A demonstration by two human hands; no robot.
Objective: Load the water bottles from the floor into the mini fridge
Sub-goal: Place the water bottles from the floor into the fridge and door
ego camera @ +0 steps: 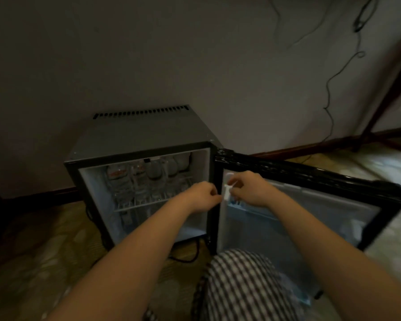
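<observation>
Now both hands pinched on small white piece (227, 192) at door's (287, 218) hinge edge: L hand (200, 198) left of it, R hand (248, 191) right. Bottles (146, 179) upright on shelf (144, 203), beyond-left of grip, L nearer. Fridge (139, 137) open.

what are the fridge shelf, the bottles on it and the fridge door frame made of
Shelf: looks like white-coated metal wire, seen as thin parallel bars.
Water bottles: likely clear plastic; see-through, ribbed bodies with labels.
Mini fridge door: glossy black edge, plastic or painted metal, catching highlights; its inner liner looks like smooth white plastic.
</observation>
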